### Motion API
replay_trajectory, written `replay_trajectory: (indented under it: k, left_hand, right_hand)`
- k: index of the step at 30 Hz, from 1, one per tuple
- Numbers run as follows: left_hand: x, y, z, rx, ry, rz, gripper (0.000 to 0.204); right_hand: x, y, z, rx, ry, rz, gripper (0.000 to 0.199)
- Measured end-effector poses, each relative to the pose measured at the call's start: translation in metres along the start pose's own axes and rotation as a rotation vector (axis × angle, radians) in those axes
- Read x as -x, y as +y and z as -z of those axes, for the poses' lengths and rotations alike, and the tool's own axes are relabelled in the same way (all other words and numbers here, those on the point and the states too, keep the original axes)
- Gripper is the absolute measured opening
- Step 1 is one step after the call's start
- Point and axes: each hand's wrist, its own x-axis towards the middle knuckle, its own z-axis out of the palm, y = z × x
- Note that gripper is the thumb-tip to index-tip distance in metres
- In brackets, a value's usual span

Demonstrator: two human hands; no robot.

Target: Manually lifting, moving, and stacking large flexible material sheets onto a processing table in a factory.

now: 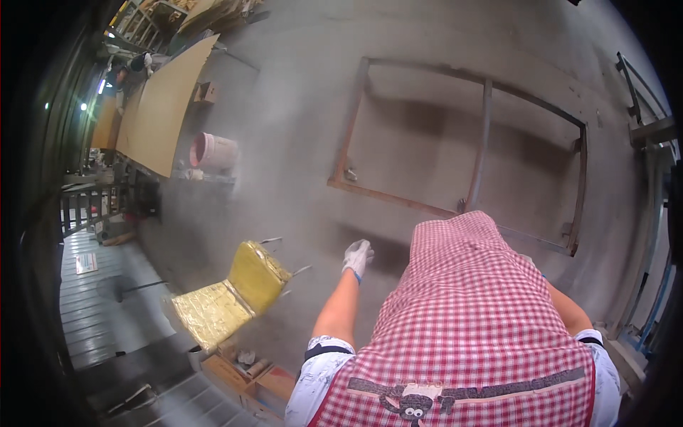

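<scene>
Here, in the head view, my left grip (358, 256) hangs out in front of me in a white work glove, arm bare from the short sleeve down to the wrist. The gloved fingers curl loosely downward and clasp nothing; there is only grey concrete floor (299, 128) under them. My right grip is hidden behind the red-and-white checked apron (469, 320) that fills the lower middle of the picture, so I cannot tell how it stands; only a stretch of that forearm shows along the apron's right edge.

The thing nearest my left grip is the rusty steel frame (484, 128) lying flat on the floor ahead: a rectangle of angle bars with one crossbar running down its middle. Its near rail passes just beyond my glove and runs behind the top of the apron. The glove is close to that rail but apart from it.

To my left, well apart from the glove, a chair with a yellow padded seat and back (238, 292) lies tipped, its thin metal legs sticking out toward the frame. Below it sit open cardboard boxes (245, 370) with small odds and ends inside that I cannot make out. Farther off on the left a pink bucket (213, 151) stands beside large plywood sheets (167, 107) leaning in a row. At the right edge, blue-grey metal bars (651, 128) run along the floor's border.
</scene>
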Motion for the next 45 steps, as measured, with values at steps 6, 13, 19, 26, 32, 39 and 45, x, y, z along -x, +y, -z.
replay_trajectory:
  k: [6,13,19,26,32,39,45]
  left_hand:
    - [-0.002,-0.013,-0.014,-0.060,-0.049,0.037,0.035]
    - [-0.041,0.026,-0.035,-0.139,-0.091,-0.038,0.034]
    - [-0.057,0.069,-0.048,-0.154,-0.167,-0.093,0.035]
    - [-0.054,0.079,-0.042,-0.438,-0.252,-0.141,0.036]
    - [-0.028,0.059,-0.049,-0.095,-0.139,-0.068,0.033]
    - [-0.013,-0.037,0.103,-0.710,-0.044,-0.127,0.052]
    - [-0.117,-0.071,0.335,-1.320,-0.053,0.157,0.045]
  right_hand:
    - [0.003,0.001,-0.008,-0.122,0.060,0.012,0.041]
    - [0.026,-0.022,-0.040,0.445,0.143,0.203,0.044]
    - [0.040,-0.069,-0.052,0.329,0.169,0.030,0.048]
    - [-0.055,-0.016,-0.036,0.308,0.085,0.183,0.035]
    - [-0.081,-0.068,-0.019,0.531,-0.114,0.117,0.031]
    - [-0.106,-0.201,-0.056,1.441,-0.449,0.591,0.026]
    - [-0.102,-0.308,-0.273,0.296,0.011,-0.291,0.024]
